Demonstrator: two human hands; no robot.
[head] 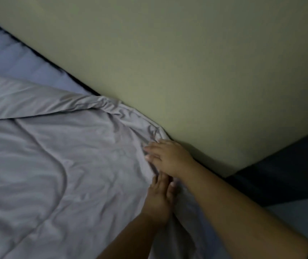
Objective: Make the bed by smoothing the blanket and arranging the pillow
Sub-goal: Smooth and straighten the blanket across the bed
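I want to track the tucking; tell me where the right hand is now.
In the head view, the right hand lies flat on the grey blanket at its bunched edge against the wall, right of centre, just beyond the left hand.

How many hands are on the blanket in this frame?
2. The right hand lies flat on the blanket beside the wall; the left hand lies just below it, fingertips touching it.

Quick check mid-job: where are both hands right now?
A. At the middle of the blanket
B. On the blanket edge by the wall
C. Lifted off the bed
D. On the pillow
B: the right hand and left hand press the bunched blanket edge along the wall.
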